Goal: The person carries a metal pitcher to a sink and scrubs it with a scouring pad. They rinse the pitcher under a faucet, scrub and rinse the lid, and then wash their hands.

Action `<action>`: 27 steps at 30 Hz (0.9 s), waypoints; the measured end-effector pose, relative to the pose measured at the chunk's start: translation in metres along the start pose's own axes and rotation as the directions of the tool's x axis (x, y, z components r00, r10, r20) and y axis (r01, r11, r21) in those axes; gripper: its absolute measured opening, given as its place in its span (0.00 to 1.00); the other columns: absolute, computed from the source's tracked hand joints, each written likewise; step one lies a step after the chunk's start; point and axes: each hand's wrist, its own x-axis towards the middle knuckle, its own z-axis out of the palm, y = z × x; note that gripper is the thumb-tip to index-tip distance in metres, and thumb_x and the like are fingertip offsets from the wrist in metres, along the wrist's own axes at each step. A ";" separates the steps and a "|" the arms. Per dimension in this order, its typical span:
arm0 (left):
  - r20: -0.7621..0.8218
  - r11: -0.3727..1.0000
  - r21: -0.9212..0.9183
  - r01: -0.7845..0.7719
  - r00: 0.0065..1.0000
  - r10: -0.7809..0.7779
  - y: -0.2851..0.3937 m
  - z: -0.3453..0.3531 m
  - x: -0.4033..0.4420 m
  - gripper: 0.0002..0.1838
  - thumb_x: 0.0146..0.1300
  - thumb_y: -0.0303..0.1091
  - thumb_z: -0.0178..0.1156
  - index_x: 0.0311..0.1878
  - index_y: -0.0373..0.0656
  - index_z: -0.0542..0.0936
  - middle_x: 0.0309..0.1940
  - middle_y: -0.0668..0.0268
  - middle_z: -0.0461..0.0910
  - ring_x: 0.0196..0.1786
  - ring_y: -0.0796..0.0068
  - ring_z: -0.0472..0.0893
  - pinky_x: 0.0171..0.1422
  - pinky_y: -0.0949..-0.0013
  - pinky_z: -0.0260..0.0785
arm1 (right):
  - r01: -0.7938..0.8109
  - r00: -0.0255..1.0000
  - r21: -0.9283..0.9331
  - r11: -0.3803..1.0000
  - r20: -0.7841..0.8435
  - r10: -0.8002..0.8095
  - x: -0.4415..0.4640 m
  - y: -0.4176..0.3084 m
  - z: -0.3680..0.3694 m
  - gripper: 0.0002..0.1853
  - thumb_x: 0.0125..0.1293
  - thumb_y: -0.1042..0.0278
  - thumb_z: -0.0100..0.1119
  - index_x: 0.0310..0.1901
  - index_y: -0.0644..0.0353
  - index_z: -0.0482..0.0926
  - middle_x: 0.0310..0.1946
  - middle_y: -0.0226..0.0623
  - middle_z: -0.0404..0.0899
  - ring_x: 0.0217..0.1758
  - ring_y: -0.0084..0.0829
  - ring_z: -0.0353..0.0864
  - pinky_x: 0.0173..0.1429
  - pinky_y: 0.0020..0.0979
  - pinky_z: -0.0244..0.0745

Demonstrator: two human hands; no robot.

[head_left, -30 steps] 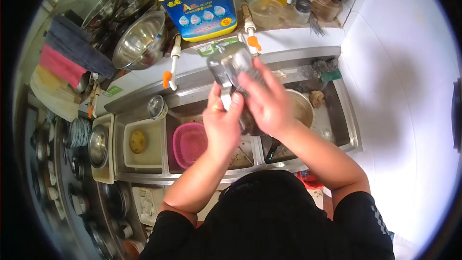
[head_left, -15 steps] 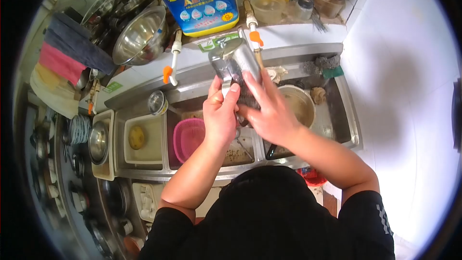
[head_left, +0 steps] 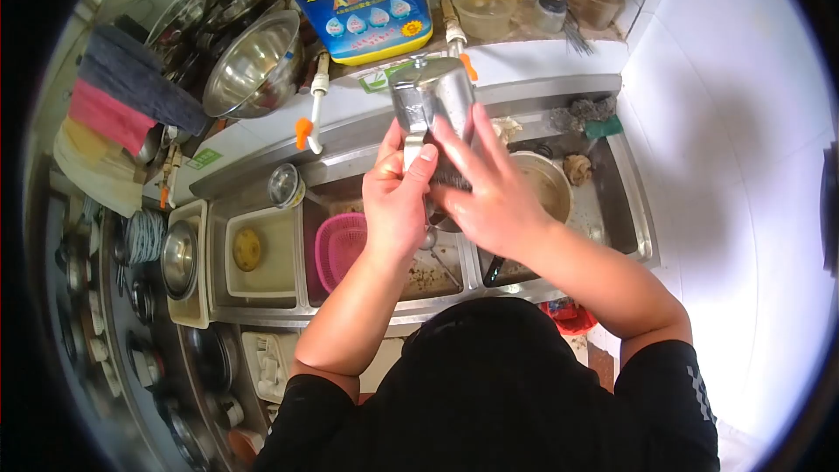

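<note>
A shiny lidded metal jug with a small knob on top is held above the sink, tilted away from me. My left hand is closed around its handle, thumb laid along the top. My right hand grips the jug's side, fingers stretched along the metal and thumb lower down. Something dark and ridged shows between the hands below the jug; I cannot make out what it is. In the sink underneath lie a pink plastic basket and a ladle-like metal utensil.
A steel sink with several basins spans the view; a round pot sits in its right basin. Behind it stand a blue-and-yellow detergent jug, a tap and metal bowls. Towels hang at left, near shelves of dishes.
The jug has turned between my hands and now shows its lid and knob more upright. My right hand has shifted slightly down along its side; my left hand keeps the handle.
</note>
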 end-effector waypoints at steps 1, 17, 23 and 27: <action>-0.011 1.000 -0.018 -0.007 1.000 0.006 0.002 0.000 0.000 0.10 0.68 0.28 0.63 0.29 0.37 0.84 0.65 0.57 0.72 0.71 0.71 0.66 0.69 0.67 0.61 | 0.012 0.999 0.010 1.000 0.053 -0.012 -0.008 -0.001 0.001 0.05 0.51 0.71 0.66 0.31 0.53 0.84 0.76 0.39 0.58 0.78 0.66 0.48 0.75 0.59 0.59; -0.010 0.991 0.087 -0.101 0.995 0.102 -0.027 0.005 -0.024 0.12 0.55 0.18 0.56 0.43 0.30 0.82 0.57 0.56 0.79 0.58 0.69 0.78 0.60 0.68 0.73 | -0.486 0.770 0.392 0.781 -0.230 0.595 -0.001 0.015 -0.006 0.24 0.70 0.78 0.53 0.68 0.63 0.70 0.59 0.50 0.76 0.56 0.44 0.80 0.59 0.38 0.74; 0.025 0.982 -0.185 -0.039 0.999 0.044 -0.026 -0.036 0.006 0.09 0.54 0.22 0.53 0.37 0.33 0.80 0.53 0.56 0.80 0.51 0.65 0.81 0.57 0.63 0.76 | -0.657 0.634 0.499 0.564 -0.039 0.773 -0.072 0.033 0.018 0.19 0.75 0.68 0.52 0.65 0.65 0.72 0.51 0.47 0.81 0.47 0.38 0.85 0.53 0.35 0.79; 0.189 0.969 -0.248 -0.009 0.980 0.058 -0.023 -0.035 0.002 0.05 0.54 0.23 0.54 0.23 0.39 0.73 0.55 0.52 0.78 0.56 0.62 0.78 0.64 0.57 0.71 | -0.508 0.319 0.861 0.030 0.155 0.935 -0.074 0.071 0.020 0.16 0.79 0.60 0.48 0.57 0.64 0.73 0.46 0.41 0.82 0.41 0.32 0.85 0.48 0.32 0.81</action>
